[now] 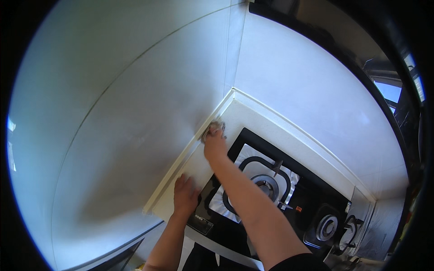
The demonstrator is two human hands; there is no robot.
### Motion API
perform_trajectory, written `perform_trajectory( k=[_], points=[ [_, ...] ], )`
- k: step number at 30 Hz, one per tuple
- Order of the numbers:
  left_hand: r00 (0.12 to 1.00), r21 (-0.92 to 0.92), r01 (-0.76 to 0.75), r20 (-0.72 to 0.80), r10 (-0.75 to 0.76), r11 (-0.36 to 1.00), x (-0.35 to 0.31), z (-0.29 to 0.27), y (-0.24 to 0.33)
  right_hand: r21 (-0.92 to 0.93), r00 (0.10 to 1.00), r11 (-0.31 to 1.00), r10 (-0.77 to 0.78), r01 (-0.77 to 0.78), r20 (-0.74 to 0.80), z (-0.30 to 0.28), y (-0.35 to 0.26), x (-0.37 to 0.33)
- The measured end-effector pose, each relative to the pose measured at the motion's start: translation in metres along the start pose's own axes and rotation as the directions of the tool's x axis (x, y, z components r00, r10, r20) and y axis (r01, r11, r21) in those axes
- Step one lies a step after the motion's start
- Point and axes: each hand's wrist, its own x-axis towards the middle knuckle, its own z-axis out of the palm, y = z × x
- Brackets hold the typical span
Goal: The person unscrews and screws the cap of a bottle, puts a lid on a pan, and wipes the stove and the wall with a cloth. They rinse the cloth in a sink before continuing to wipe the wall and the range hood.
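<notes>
**Wiping along the wall behind the stove**

The person leans over the gas stove [271, 189], the right arm stretched across the near burner [266, 184] to reach the far strip of counter [271, 128] where it meets the white tiled wall [135, 113]. The right hand [215, 145] has its grip closed around a small bunched cloth [212, 128], pressed down into the seam between counter and wall, close to the corner. It looks like a greyish rag, though it is too crumpled and small in view to say more.

The left hand [185, 196] holds nothing. It lies flat and open on the counter's edge just beside the stove's black front corner, fingers spread, apparently propping the body so the other arm can reach that far.

A second burner [326, 227] sits further right, well apart from both hands. Foil or shiny lining surrounds the near burner under its black grate.
</notes>
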Motion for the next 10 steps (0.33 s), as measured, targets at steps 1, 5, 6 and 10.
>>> perform_trajectory(
  k=[1,5,6,10],
  points=[
    [1.0,-0.035,-0.013,-0.024,0.012,0.999,-0.005,-0.004,0.006,0.099,0.992,0.995,0.023,-0.01,-0.125,0.042,0.01,-0.004],
    [0.995,-0.027,0.031,-0.095,-0.033,0.999,-0.031,-0.019,-0.019,0.521,0.933,0.78,0.345,-0.347,0.105,0.06,-0.053,-0.065],
    [0.994,-0.002,0.052,-0.093,-0.052,0.999,-0.036,-0.024,-0.028,0.551,0.917,0.736,0.353,-0.394,0.184,0.055,-0.067,-0.082],
    [0.994,-0.063,0.096,-0.043,-0.098,0.993,-0.047,-0.046,-0.026,0.207,0.979,0.977,-0.082,0.042,0.188,0.061,-0.074,-0.128]
  ],
)
